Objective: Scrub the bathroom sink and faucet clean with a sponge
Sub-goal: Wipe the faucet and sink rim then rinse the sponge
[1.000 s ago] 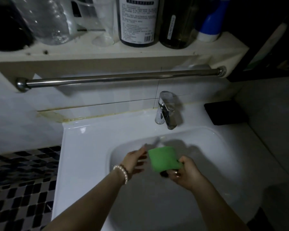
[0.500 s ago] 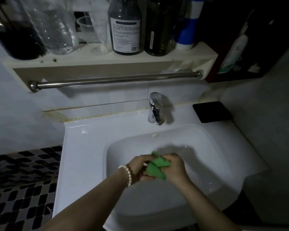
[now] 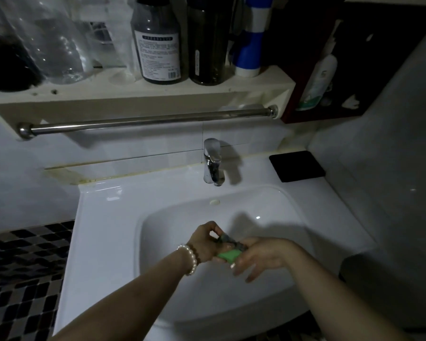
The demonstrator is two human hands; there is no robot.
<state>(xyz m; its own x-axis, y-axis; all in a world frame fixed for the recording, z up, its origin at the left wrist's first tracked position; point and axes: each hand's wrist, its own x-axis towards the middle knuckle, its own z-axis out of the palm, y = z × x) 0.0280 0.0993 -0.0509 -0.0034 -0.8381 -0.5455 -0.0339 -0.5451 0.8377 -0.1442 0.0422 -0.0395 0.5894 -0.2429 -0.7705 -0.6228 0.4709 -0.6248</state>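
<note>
Both hands' grip pinches sponge (image 3: 229,255) over sink (image 3: 103,242), mostly hiding it

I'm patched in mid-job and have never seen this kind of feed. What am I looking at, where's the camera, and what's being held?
No machine here: a person works with bare hands, filmed by one wide-angle camera on their head, looking down. The left hand, with a pearl bracelet on its wrist, and the right hand hold a green sponge together over the white sink. The chrome faucet stands behind the basin; no water shows. A black pad lies on the sink's back right corner. Bottles stand on a shelf above a towel bar.
</note>
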